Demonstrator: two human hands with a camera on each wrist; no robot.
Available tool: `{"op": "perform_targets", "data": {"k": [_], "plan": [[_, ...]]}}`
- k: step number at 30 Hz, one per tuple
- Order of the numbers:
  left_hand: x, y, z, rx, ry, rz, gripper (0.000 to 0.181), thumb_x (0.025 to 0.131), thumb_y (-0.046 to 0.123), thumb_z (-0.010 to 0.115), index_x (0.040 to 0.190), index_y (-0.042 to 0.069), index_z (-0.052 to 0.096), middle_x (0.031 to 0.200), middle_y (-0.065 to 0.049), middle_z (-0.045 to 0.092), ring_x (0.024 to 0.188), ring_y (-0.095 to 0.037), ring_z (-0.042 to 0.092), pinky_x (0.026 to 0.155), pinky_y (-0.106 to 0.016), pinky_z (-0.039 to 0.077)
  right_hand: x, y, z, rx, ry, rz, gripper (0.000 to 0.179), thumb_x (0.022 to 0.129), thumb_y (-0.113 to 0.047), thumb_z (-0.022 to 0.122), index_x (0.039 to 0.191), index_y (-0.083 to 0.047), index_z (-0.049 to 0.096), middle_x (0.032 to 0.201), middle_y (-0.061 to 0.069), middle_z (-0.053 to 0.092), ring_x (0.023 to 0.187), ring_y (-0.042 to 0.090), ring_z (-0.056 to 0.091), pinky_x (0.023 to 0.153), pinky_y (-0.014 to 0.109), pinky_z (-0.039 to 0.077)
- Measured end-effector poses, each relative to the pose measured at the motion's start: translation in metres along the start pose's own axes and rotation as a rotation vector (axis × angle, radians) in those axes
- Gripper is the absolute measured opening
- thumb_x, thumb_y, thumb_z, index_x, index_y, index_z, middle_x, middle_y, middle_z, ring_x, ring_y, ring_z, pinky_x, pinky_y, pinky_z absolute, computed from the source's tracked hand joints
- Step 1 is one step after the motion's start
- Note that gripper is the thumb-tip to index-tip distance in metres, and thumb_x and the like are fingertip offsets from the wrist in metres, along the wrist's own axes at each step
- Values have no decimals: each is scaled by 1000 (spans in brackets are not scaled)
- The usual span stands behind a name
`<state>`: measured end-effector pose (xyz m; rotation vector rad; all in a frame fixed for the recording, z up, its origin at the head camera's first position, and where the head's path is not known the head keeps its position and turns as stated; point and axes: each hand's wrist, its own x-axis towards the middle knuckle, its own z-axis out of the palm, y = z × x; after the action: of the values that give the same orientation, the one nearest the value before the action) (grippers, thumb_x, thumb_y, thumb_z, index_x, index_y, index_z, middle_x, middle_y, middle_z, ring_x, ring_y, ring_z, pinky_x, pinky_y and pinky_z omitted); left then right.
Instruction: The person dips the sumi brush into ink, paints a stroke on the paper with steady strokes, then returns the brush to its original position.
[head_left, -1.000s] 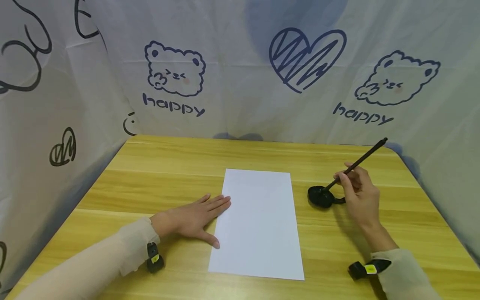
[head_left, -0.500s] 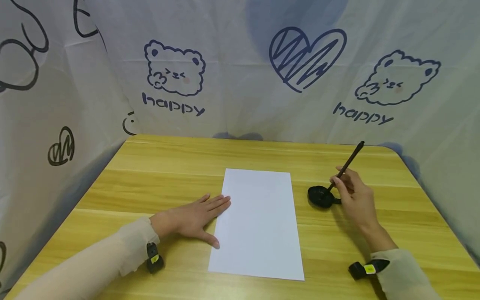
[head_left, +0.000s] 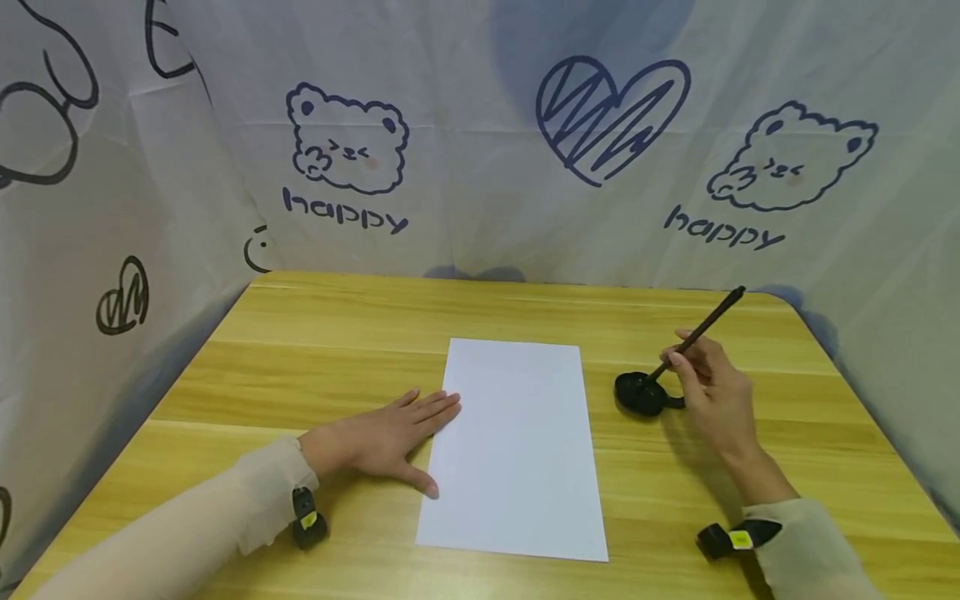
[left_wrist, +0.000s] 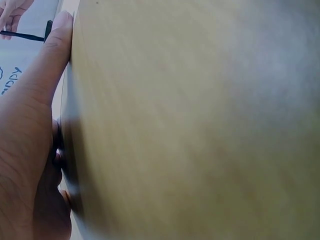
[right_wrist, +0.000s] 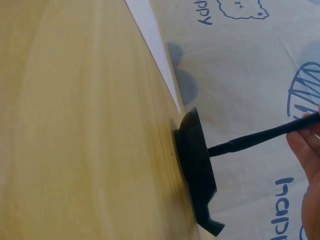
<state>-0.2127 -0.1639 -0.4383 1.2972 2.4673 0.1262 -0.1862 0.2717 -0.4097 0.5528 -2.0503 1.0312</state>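
In the head view my left hand (head_left: 386, 437) lies flat with spread fingers, the fingertips and thumb tip on the left edge of a blank white sheet of paper (head_left: 517, 450). My right hand (head_left: 716, 400) pinches a dark, slim brush (head_left: 711, 321) between thumb and fingers. The brush slants up to the right, its lower end in a small black dish (head_left: 636, 398) with a looped handle. From the side, the right wrist view shows the brush (right_wrist: 255, 140) meeting the dish (right_wrist: 195, 165); its tip is hidden inside. In the left wrist view, the left hand (left_wrist: 30, 125) rests along the tabletop.
The wood-grain table (head_left: 300, 342) runs back to a pale cloth (head_left: 465, 217) printed with bears, hearts and "happy". More cloth hangs at both sides. A small black camera is strapped to each wrist. The dish stands to the right of the paper.
The brush's top swung left and more upright, then tilted partly back to the right, its lower end staying at the dish. My right hand shifted slightly with it. The left hand and paper stayed put.
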Motion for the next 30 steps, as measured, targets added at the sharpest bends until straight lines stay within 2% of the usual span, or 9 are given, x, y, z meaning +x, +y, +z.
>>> {"op": "perform_targets", "data": {"k": [6,14,17,22,30], "plan": [[0,1,1,-7,2,7,114,80,81,47,158,11,3,164,-5,-1,149,-20,-1,119,-47,3,-8,15,2,-50,-92,15,42,86,18,62,125,4,59,97,14,71,96,-10,59,77,7,48],[0,2,2,-8,11,11,114,80,81,47,158,10,4,164,-5,0,149,-21,0,119,-48,4,-10,16,2,-54,-149,5,36,89,15,60,124,3,59,98,12,70,96,-4,62,75,7,49],[0,2,2,-9,9,10,114,80,81,47,158,11,4,164,-5,0,149,-21,-1,119,-48,4,-10,17,1,-53,-129,8,39,89,16,60,125,3,58,98,12,70,96,-4,62,76,7,49],[0,2,1,-9,1,4,114,80,82,46,158,11,3,164,-4,-1,149,-20,-2,119,-47,3,-7,13,-1,-39,-51,16,41,87,19,59,126,4,57,98,15,69,92,-3,62,77,6,48],[1,1,2,-1,3,-10,116,78,84,45,158,13,1,164,-2,-3,149,-17,-4,119,-44,2,5,-14,-8,-14,35,6,31,90,19,56,120,13,56,93,26,67,89,-4,63,78,8,49]]}}
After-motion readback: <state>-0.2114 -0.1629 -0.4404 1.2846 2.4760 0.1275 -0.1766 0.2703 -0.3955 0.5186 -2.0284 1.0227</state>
